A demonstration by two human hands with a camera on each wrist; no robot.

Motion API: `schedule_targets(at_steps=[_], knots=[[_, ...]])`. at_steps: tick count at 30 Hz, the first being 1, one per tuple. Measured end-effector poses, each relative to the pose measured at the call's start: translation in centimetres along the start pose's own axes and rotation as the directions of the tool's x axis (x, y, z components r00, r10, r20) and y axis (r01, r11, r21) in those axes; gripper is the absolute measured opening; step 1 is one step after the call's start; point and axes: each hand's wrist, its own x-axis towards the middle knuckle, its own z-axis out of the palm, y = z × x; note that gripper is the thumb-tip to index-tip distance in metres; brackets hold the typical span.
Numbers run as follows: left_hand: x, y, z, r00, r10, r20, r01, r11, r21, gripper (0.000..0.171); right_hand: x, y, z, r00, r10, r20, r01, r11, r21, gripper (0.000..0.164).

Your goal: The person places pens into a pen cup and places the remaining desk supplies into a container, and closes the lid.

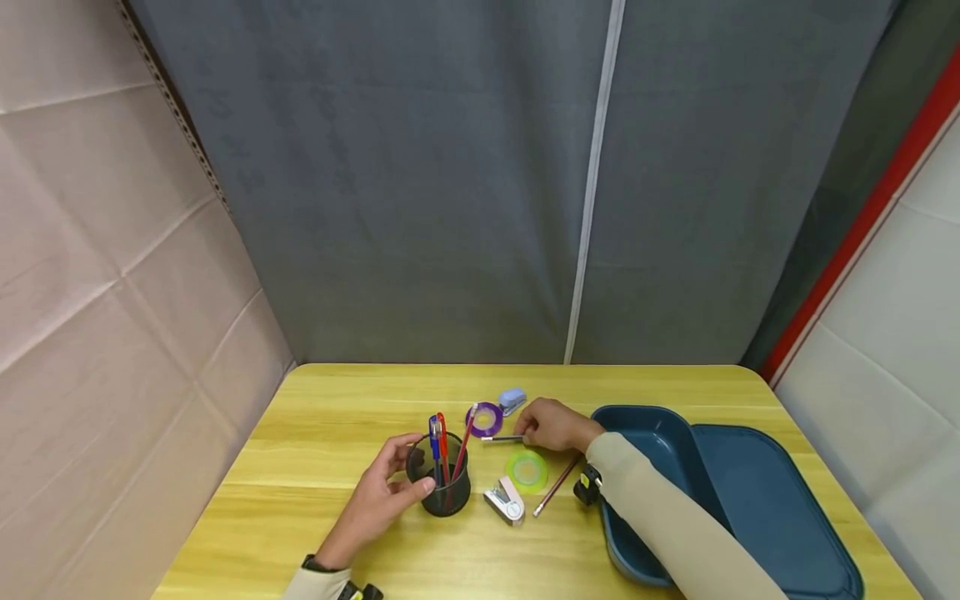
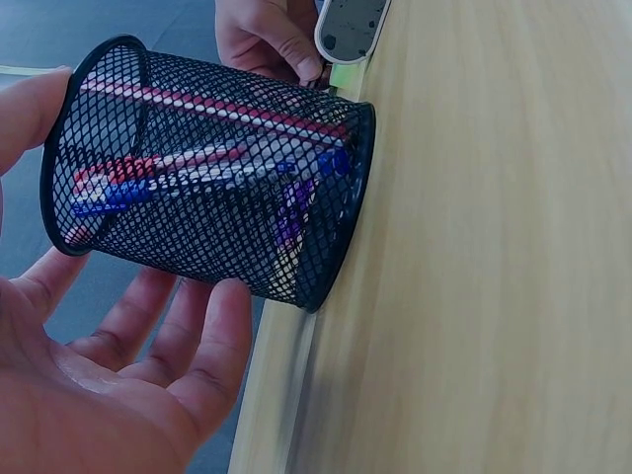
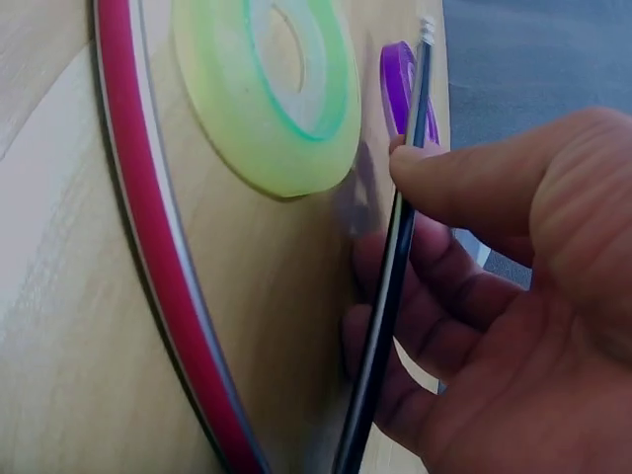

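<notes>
My left hand (image 1: 381, 493) holds a black mesh pen cup (image 2: 227, 188) upright on the table, thumb at the rim and fingers along the side. Inside the cup stand a blue pen (image 1: 434, 437), a red pen (image 1: 443, 442) and a red striped pencil (image 1: 466, 440). To the right, my right hand (image 1: 557, 425) pinches a dark pencil (image 3: 395, 267) between thumb and fingers, its white-tipped end pointing left toward the cup. Under that hand's wrist, a second red striped pencil (image 3: 168, 237) lies on the table, next to a green tape roll (image 3: 336, 163).
A purple tape roll (image 1: 471, 423) and a small blue stapler (image 1: 513, 399) lie behind the cup. A white and grey stapler (image 1: 507, 502) lies right of it. A dark blue divided tray (image 1: 780, 500) fills the table's right side, partly under my right forearm. A grey curtain (image 1: 420, 208) hangs behind.
</notes>
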Motion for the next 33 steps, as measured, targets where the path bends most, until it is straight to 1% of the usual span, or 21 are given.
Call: schedule_targets(at_steps=[7,12,16,21,25,29,33], knots=[[-0.1,0.0,0.0,1.000,0.016,0.002,-0.016,1.000,0.009,0.062,0.1,0.0,-0.1,1.000,-0.013,-0.010,0.013,0.999,0.044,0.011],[-0.1,0.0,0.0,1.000,0.013,0.001,-0.013,1.000,0.010,0.062,0.3,-0.1,-0.2,1.000,-0.015,-0.022,0.017,0.996,0.090,0.012],[-0.1,0.0,0.0,1.000,0.016,-0.003,-0.016,1.000,0.006,0.063,0.3,-0.5,-0.4,0.998,-0.028,-0.059,0.034,0.993,0.109,0.016],[-0.1,-0.1,0.0,0.999,0.041,0.009,-0.041,0.999,0.013,0.063,0.0,-1.4,-0.9,0.993,-0.032,-0.113,0.048,0.988,0.146,0.020],[-0.1,-0.1,0.0,0.999,0.033,0.012,-0.033,0.999,0.001,0.063,-0.3,-2.0,-1.5,0.987,-0.031,-0.158,0.059,0.983,0.175,0.018],[0.0,0.0,0.0,0.999,0.028,0.017,-0.027,1.000,-0.011,0.063,-0.7,-2.6,-2.0,0.984,-0.022,-0.174,0.059,0.976,0.209,0.016],[0.0,-0.1,-0.1,0.999,0.033,0.027,-0.033,0.999,-0.007,0.063,-1.0,-3.1,-2.3,0.982,-0.033,-0.188,0.075,0.973,0.220,0.013]])
